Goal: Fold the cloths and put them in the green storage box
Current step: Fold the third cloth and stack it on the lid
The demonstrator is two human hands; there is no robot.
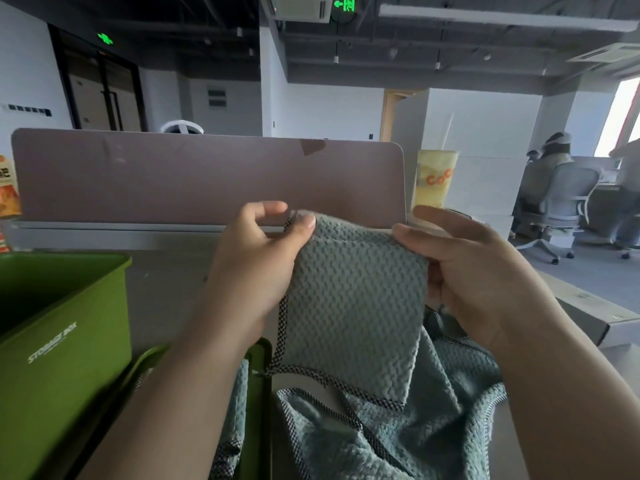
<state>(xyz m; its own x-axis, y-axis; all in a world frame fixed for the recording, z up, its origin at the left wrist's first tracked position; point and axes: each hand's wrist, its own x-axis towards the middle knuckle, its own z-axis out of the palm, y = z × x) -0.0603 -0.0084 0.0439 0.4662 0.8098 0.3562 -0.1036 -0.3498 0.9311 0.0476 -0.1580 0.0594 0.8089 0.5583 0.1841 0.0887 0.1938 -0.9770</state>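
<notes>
I hold a grey-green waffle-textured cloth [353,306] up in front of me, folded over so it hangs as a narrow panel. My left hand [256,268] pinches its top left corner between thumb and fingers. My right hand [474,271] grips the top right edge. More grey-green cloths [398,434] with black-and-white checked trim lie heaped on the desk below. The green storage box [65,327] stands at the left, open on top, its inside dark. A green lid [256,393] lies beside it under my left forearm, partly covered by cloth.
A mauve desk divider [194,174] runs across behind the hands. A yellow drink cup [434,178] stands at its right end, an orange packet [8,188] at far left. A flat cardboard box [585,313] lies right. People sit on office chairs [561,202] beyond.
</notes>
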